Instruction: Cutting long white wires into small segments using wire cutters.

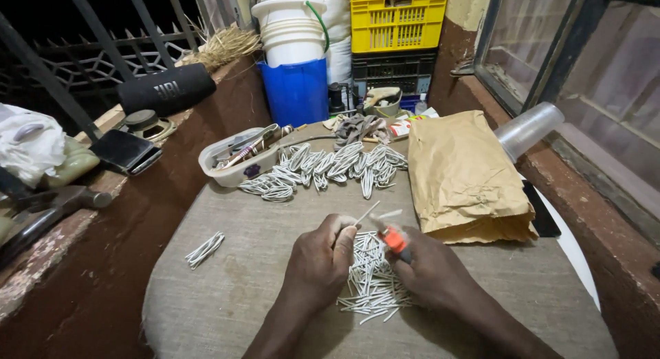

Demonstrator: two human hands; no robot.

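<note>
Two grips: both hands work close together over the burlap-covered table.
Left grip: the left hand has fingers pressed together, pinching one short white wire piece that pokes up and away from the fingertips.
Right grip: the right hand is wrapped tight around an orange-handled cutter, its tip just beside the pinched piece.
Under the grips: a loose pile of short white cut pieces lies between and below both hands.
Beyond the grips: a long heap of white looped wire bundles stretches across the far part of the table, untouched.
Left of the grips: a small separate bunch of white pieces lies well apart.
Right of the grips: a crumpled brown paper bag, with a clear plastic cup tipped beyond it.
Far left: a shallow plastic tub of tools.
Progress, as a judgement: a fair pile is already cut short, yet the larger heap of bundles remains, so well under half looks done.
</note>
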